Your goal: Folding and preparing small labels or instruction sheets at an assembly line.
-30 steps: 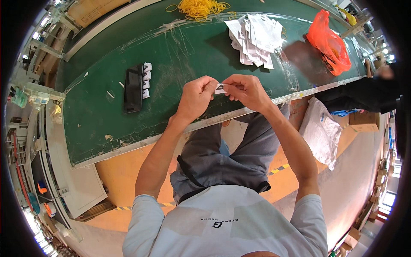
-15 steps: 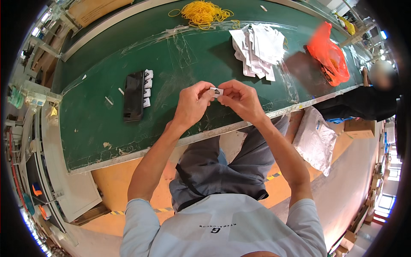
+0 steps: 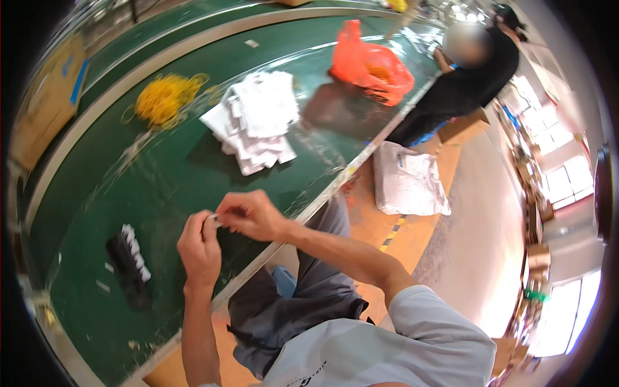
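My left hand (image 3: 201, 248) and my right hand (image 3: 248, 215) meet over the green belt (image 3: 174, 174), both pinching one small white piece (image 3: 213, 219) between their fingertips. The piece is mostly hidden by my fingers. A pile of white packets (image 3: 255, 126) lies farther out on the belt, beyond my right hand. To the left of my left hand sits a black tray with a row of small white pieces (image 3: 129, 261).
A heap of yellow rubber bands (image 3: 161, 98) lies at the far left of the belt. An orange plastic bag (image 3: 371, 63) sits to the right of the packets. Another person in black (image 3: 461, 84) stands at the belt's end. A white sack (image 3: 409, 180) lies on the floor.
My head has turned, so the belt now runs diagonally and the other person has come into view. Both hands stay together on the small white piece.
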### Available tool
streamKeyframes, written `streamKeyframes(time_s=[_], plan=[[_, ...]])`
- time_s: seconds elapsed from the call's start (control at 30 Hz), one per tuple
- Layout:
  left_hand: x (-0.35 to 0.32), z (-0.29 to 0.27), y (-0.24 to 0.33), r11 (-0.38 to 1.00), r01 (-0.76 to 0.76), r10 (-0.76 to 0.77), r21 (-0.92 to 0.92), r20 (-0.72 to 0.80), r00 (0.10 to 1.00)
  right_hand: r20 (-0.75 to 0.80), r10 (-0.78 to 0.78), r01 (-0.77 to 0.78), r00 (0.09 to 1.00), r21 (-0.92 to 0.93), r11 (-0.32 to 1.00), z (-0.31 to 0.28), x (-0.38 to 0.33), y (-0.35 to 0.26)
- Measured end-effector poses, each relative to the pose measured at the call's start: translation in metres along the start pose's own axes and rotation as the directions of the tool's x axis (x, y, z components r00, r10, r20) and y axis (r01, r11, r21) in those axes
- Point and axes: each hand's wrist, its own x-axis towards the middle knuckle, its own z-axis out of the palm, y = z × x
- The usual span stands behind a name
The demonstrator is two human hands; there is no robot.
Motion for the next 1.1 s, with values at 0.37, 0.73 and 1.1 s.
streamKeyframes(time_s=[0.37,0.73,1.1], plan=[[0.005,-0.001,-0.009,0.992,-0.121,0.121,0.033,0.02,0.992,0.049,-0.14,0.142,0.989,-0.044,0.989,-0.011,0.003,-0.011],[0.007,-0.002,-0.01,0.984,-0.156,0.155,0.083,0.026,0.988,0.039,-0.244,0.245,0.969,-0.028,0.969,-0.009,0.001,-0.001],[0.0,0.0,-0.014,0.97,-0.197,0.206,0.141,-0.049,0.977,0.12,-0.251,0.252,0.96,0.009,0.968,-0.008,0.005,0.005]])
